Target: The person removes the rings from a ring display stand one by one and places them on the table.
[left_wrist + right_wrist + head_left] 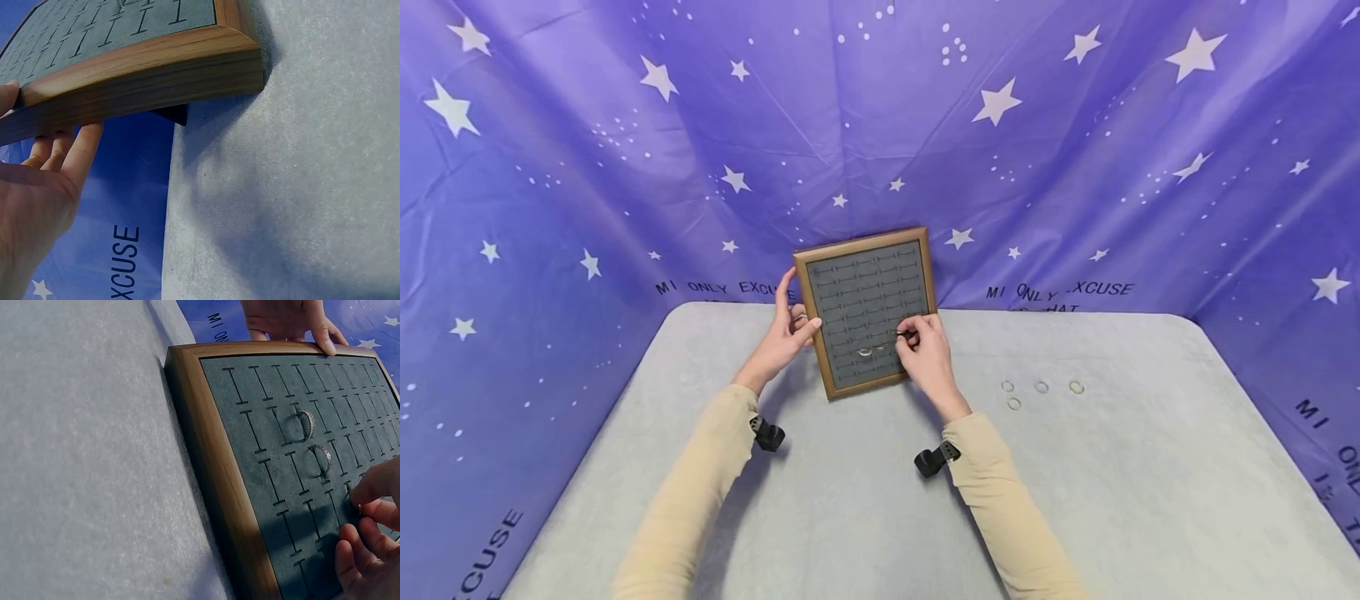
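A ring display board (868, 292), a wooden frame around a dark grey slotted pad, stands tilted on the table. My left hand (778, 337) holds its left side, thumb over the front edge and fingers behind, as the left wrist view shows. Two rings set with small stones, one ring (310, 425) beside another ring (326, 458), sit upright in slots in the lower part of the pad. Close against the pad to their right, my right hand (928, 354) pinches a small ring (360, 509); the fingertips hide most of it, with a gold-coloured bit showing.
Several loose rings lie on the grey table (1120, 475) right of the board, among them a gold-coloured ring (1071, 387). A purple curtain (865, 108) with white stars hangs behind the table and along both sides. A dark support (175, 114) shows behind the board.
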`<state>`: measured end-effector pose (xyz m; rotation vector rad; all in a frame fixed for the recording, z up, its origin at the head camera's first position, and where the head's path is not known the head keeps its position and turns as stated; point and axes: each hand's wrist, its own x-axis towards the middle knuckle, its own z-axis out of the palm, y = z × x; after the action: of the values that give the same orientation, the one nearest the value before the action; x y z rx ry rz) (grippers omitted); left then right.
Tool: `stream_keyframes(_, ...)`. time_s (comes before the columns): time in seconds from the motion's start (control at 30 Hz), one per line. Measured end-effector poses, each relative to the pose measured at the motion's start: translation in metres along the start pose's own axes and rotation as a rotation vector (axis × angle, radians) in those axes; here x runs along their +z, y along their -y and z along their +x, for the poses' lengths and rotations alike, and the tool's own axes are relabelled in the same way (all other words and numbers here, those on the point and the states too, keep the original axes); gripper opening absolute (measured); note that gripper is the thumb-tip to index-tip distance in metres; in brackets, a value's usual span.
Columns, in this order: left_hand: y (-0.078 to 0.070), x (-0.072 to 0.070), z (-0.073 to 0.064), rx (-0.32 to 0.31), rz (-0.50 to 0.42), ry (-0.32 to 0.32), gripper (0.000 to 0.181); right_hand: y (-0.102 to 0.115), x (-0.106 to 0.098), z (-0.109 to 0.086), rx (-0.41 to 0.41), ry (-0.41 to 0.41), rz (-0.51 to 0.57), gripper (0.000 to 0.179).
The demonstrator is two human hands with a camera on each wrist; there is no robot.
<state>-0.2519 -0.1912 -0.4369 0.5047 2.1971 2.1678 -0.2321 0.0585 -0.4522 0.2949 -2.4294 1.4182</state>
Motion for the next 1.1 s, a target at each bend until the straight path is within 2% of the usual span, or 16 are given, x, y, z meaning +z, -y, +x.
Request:
stream_keyframes(0.3, 0.0091, 0.0047, -0.0001, -0.009, -0.040, 0.003, 0.089, -0.0026, -0.0025, -0.0048, 0.023, 0.004, -0.053, 0.006)
stream_keyframes(0.57, 0.0069, 0.0069, -0.0013, 0.013, -0.026, 0.000, 0.088, -0.0066, -0.0026, -0.0036, 0.009, 0.010, -0.050, 0.006)
stream_keyframes(1.1, 0.0021, 0.0026, -0.0008, 0.008, -0.021, -0.008, 0.090, -0.0091, -0.0057, -0.0056, -0.014, 0.031, 0.073, 0.005)
